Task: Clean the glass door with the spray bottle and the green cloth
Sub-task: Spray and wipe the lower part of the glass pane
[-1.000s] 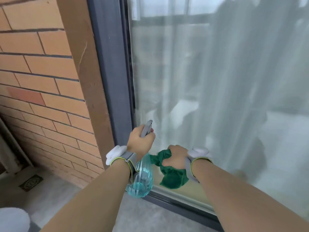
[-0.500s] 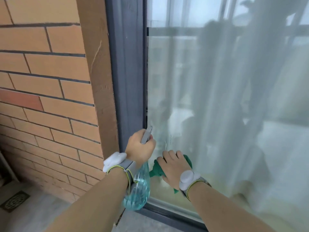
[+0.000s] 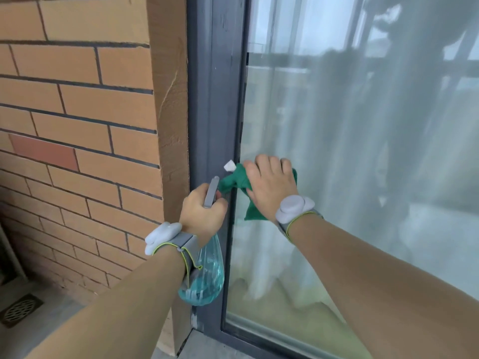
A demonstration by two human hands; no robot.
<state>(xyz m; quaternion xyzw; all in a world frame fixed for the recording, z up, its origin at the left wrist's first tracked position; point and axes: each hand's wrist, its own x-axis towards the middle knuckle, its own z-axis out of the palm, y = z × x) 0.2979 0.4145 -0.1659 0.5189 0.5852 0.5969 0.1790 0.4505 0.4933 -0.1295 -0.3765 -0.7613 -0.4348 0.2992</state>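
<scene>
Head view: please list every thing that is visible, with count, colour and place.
glass door: one, clear, dark grey frame, centre and right
curtain: one, white, behind the glass
brick wall: one, orange-brown, left
floor drain: one, dark, bottom left
spray bottle: one, clear with blue liquid, held in front of the frame
green cloth: one, green, pressed flat on the glass near the frame
wristbands: two, grey-white, one per wrist
left hand: grips the spray bottle
right hand: presses the green cloth
</scene>
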